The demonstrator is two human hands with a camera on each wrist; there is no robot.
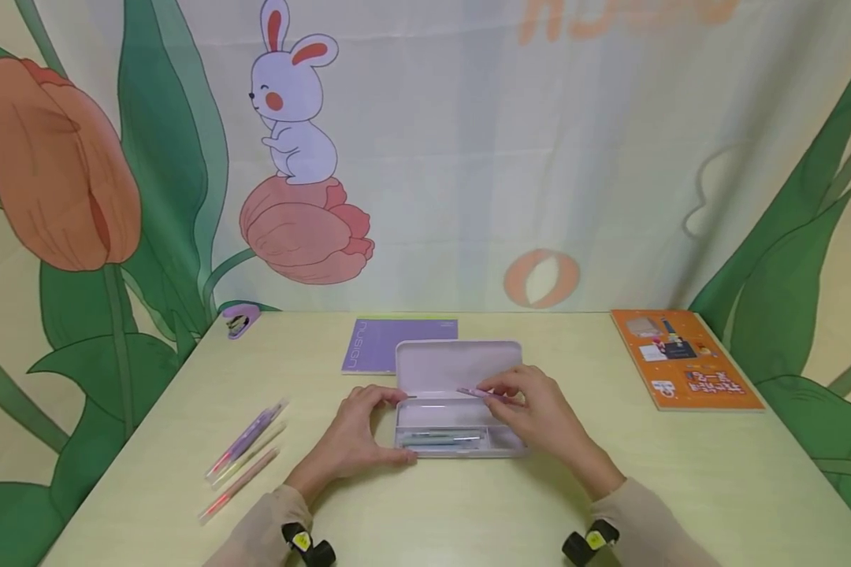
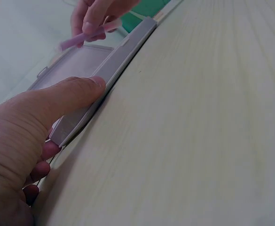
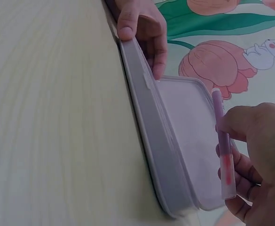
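A pale lilac pencil case (image 1: 458,366) lies on the table with its lid raised toward the back. My left hand (image 1: 358,433) grips its left end, thumb against the front wall and fingers round behind. Inside, a few slim green-blue pens (image 1: 440,439) lie in the front compartment. Over the right part of the case, my right hand (image 1: 542,405) pinches a purple marker (image 3: 225,141) with a reddish tip under a clear cap. The right wrist view shows that marker standing apart from the lid, between thumb and fingers.
Left of the case lie a purple marker (image 1: 248,439), a yellow one (image 1: 254,454) and a pink one (image 1: 239,486). A purple notebook (image 1: 372,346) sits behind the case. An orange book (image 1: 688,362) lies back right, a small purple gadget (image 1: 241,320) back left.
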